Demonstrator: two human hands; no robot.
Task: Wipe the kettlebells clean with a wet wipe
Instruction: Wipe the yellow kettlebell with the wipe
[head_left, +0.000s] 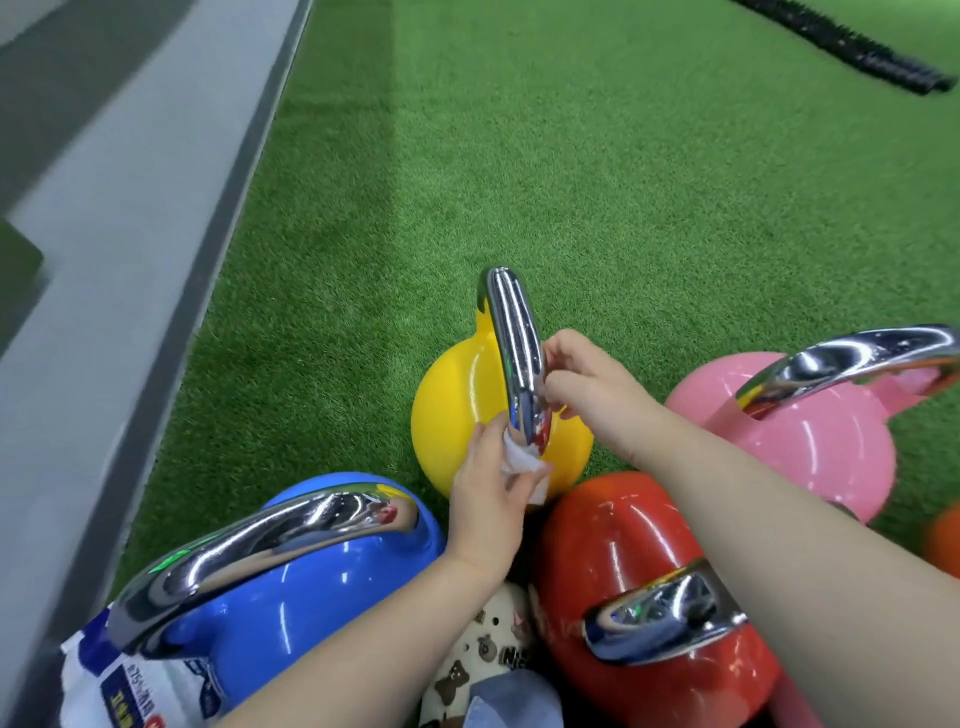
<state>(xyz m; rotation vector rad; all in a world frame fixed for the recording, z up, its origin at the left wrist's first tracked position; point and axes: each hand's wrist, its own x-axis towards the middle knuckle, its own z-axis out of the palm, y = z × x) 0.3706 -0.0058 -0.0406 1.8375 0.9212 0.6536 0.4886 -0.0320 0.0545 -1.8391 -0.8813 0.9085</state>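
The left hand (488, 486) presses a wet wipe (522, 460) against the yellow kettlebell (457, 410) handle on the turf; the right hand (582, 379) pinches the handle. Blue, red and pink kettlebells probably remain.

Both forearms bare, reaching forward and converging. Left hand (485, 499) palm turned inward, fingers curled shut around a crumpled white wet wipe (522, 460), thumb uppermost. Right hand (582, 384) higher and farther out, wrist bent, fingers pinched closed on a chrome kettlebell handle (514, 353).
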